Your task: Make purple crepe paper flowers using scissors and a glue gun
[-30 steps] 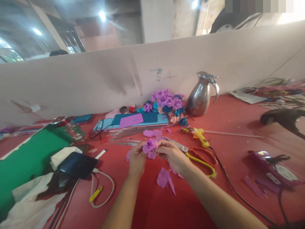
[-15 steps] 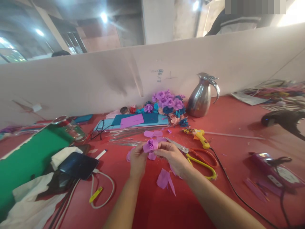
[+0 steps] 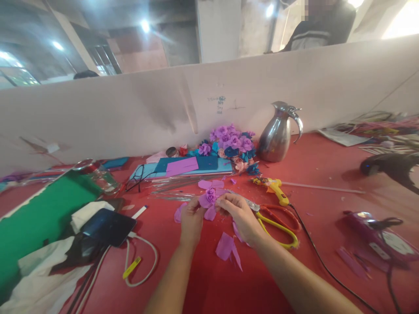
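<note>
Both my hands hold a small purple paper rose (image 3: 209, 198) just above the red table (image 3: 314, 165). My left hand (image 3: 191, 220) pinches it from the left. From the right, my right hand (image 3: 240, 216) closes its fingers on the petals. Loose purple petals (image 3: 211, 184) lie behind the rose, and purple paper scraps (image 3: 227, 248) lie in front, under my right wrist.
Yellow-handled scissors (image 3: 276, 220) and a yellow glue gun (image 3: 275, 188) lie right of my hands. Behind are a flower bunch (image 3: 231, 144), a steel jug (image 3: 278, 133), coloured paper sheets (image 3: 183, 166). A phone (image 3: 108, 226), a white cable and green paper (image 3: 39, 213) lie left. Another person stands behind the partition (image 3: 321, 26).
The hands and rose have barely moved; the rose has turned slightly in my fingers. The view has shifted a little downward.
</note>
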`<state>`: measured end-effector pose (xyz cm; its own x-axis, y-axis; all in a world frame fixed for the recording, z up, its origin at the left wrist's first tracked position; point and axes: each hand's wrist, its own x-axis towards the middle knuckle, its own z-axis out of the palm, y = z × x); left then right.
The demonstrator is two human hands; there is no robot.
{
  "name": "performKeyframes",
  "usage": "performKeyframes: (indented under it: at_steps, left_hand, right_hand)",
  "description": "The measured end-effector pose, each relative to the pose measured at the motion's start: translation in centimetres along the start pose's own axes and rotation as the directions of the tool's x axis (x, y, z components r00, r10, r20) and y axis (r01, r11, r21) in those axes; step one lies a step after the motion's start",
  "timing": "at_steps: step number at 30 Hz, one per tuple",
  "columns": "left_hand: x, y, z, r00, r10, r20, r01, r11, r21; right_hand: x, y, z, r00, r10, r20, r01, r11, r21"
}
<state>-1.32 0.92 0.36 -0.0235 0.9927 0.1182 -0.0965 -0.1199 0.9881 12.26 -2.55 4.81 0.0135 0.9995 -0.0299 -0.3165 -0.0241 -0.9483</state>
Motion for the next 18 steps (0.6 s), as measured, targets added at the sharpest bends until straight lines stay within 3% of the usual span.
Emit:
performKeyframes:
  at_steps: [6,18]
  left_hand:
    - [0.1,-0.6,-0.2,0.999,0.034,0.008,-0.035,0.998,0.043]
    - [-0.1,-0.8,0.0,0.998,0.038,-0.040,-0.041,0.998,-0.055]
  right_hand:
    - [0.3,0.4,-0.1,0.997,0.058,-0.046,-0.058,0.998,-0.003]
    - [0.2,1.3,0.4,0.998,0.060,0.023,-0.062,0.996,0.071]
